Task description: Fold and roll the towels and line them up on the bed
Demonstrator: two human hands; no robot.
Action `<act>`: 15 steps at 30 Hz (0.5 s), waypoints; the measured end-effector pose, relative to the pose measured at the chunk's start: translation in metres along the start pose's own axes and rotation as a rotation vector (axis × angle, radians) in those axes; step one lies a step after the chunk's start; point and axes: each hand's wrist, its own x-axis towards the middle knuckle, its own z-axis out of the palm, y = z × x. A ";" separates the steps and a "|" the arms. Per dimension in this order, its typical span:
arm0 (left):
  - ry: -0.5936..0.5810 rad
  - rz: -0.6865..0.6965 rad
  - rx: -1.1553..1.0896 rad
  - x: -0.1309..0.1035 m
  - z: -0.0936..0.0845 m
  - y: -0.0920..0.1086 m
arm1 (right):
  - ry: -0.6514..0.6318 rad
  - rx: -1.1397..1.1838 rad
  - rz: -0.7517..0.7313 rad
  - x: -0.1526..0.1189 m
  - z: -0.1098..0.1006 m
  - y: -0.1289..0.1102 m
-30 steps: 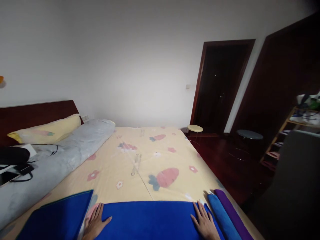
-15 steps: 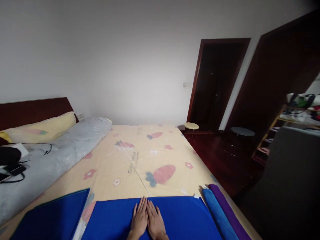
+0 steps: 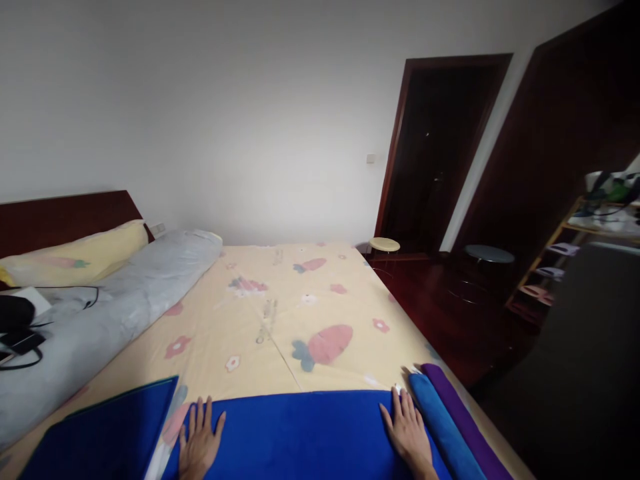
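Bedroom, white wall in the upper half of the frame, dark doorway at upper right. Yellow printed bed sheet (image 3: 280, 313) fills the middle; grey rolled quilt (image 3: 115, 313) runs along the left side, yellow pillow (image 3: 75, 257) above it against the dark headboard.

Royal-blue towel (image 3: 305, 433) lies flat on the sheet at bottom centre, far edge straight, long axis running left to right across the frame. Left hand (image 3: 200, 443) rests palm down on the towel's left end, fingers spread and pointing toward the top of the frame, gripping nothing. Right hand (image 3: 410, 433) rests the same way on the right end, flat, fingers splayed, nothing held. Hands are well apart, one near each far corner, towel spanning between them; neither hand is closer to the cloth than the other, both are touching it.

Second blue cloth (image 3: 105, 433) lies flat at bottom left, just beside the left hand, apart from the towel, a strip of sheet between. Rolled lighter-blue towel (image 3: 443, 427) and rolled purple towel (image 3: 465, 420) lie side by side at bottom right, touching each other, just right of the right hand, along the bed's edge. Two round stools stand on the dark floor at middle right.
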 end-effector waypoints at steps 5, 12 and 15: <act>-0.127 -0.114 -0.043 0.022 -0.007 -0.018 | -0.069 0.044 0.026 0.009 -0.003 0.005; 0.112 0.152 -0.047 -0.027 -0.032 0.059 | -0.071 0.052 0.019 -0.006 -0.031 -0.082; 0.056 0.532 -0.196 -0.076 -0.021 0.134 | -0.198 0.261 -0.387 -0.042 -0.036 -0.164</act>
